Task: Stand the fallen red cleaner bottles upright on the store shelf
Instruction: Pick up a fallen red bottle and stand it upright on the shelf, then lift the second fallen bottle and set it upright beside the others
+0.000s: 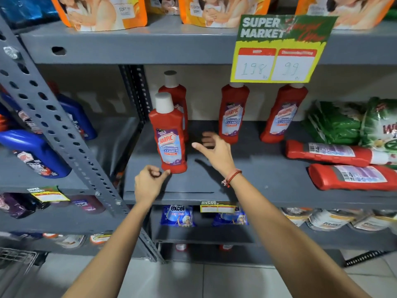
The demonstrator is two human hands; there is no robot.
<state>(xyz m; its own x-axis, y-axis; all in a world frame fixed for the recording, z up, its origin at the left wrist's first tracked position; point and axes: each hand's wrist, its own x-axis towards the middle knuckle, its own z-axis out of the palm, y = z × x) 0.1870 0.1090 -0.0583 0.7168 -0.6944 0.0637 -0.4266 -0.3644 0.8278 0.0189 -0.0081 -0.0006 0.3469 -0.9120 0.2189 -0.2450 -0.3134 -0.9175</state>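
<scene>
Several red cleaner bottles with white caps stand upright on the grey shelf (247,181): a front one (169,136), one right behind it (175,91), and two further right (233,114) (281,115). Two more red bottles lie on their sides at the right, one (335,152) behind the other (352,177). My left hand (148,182) is loosely curled, its thumb tip touching the front bottle's base. Just right of that bottle, my right hand (214,152) hovers with fingers spread and holds nothing.
Green packets (343,121) are stacked at the shelf's right end behind the fallen bottles. A yellow price sign (279,50) hangs from the shelf above. Blue bottles (36,153) fill the left bay behind a perforated post (53,117). Pouches sit on the shelf below.
</scene>
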